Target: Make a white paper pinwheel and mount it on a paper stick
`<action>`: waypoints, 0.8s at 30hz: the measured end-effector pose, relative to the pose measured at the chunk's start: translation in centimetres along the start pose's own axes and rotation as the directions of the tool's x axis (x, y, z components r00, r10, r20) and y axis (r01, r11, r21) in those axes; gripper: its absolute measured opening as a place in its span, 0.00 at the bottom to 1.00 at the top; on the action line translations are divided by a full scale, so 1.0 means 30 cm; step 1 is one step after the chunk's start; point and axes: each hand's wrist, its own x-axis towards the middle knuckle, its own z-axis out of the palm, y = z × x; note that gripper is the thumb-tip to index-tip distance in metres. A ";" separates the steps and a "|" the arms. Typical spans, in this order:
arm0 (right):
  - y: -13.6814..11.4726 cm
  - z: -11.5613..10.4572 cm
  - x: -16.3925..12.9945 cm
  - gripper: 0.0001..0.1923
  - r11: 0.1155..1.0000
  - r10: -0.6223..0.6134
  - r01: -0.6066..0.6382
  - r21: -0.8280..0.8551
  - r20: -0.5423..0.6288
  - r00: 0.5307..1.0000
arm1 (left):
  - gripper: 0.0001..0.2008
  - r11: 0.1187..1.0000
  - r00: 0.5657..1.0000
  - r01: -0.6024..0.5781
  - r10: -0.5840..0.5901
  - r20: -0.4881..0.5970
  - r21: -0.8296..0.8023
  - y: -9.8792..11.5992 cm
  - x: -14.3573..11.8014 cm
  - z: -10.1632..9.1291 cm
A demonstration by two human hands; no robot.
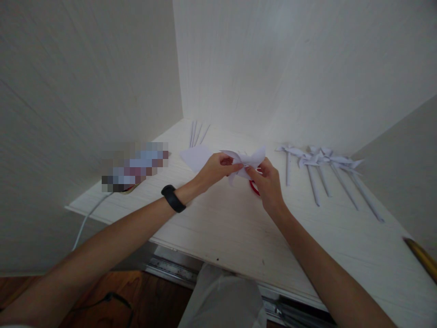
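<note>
Pinching a white paper pinwheel head [244,160] between them, both hands meet just above the middle of the pale surface [218,228]: the left hand [215,169], a black band [173,198] on its wrist, closes thumb and fingers on the folded vanes from nine o'clock, and the right hand [268,182] closes its fingertips on them from three o'clock, so neither is open and both grip the same piece. Directly beneath, at six o'clock of the paper, a red-handled tool [253,187] lies mostly hidden by the right hand; what it is cannot be told for certain. A loose paper sheet [195,157] lies at nine o'clock of the hands, thin rolled paper sticks [196,133] lie beyond at eleven o'clock, and a row of finished pinwheels [321,168] on rolled stems lies well apart at three o'clock. As a judgement, the folded vanes look springy: easing either pinch could let them flick open, and too hard a squeeze could crease or tear the thin paper at its centre. A careless right wrist could also knock the red tool.
</note>
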 end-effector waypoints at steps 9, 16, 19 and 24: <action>-0.012 0.000 -0.002 0.11 1.000 -0.001 0.001 0.006 0.000 1.000 | 0.12 0.999 0.999 0.033 -0.033 -0.016 -0.034 0.026 -0.008 0.005; -0.007 0.001 -0.003 0.12 1.000 0.003 -0.004 0.023 0.007 1.000 | 0.12 0.998 1.000 0.027 -0.027 -0.008 -0.054 0.018 -0.006 0.004; -0.007 0.002 -0.004 0.12 0.999 0.007 -0.008 0.037 0.014 1.000 | 0.12 0.998 1.000 0.016 -0.017 -0.007 -0.056 0.012 -0.005 0.002; -0.009 0.001 -0.002 0.12 1.000 0.012 -0.012 0.012 0.029 0.999 | 0.12 0.999 0.999 0.026 -0.026 -0.021 -0.035 0.014 -0.007 0.003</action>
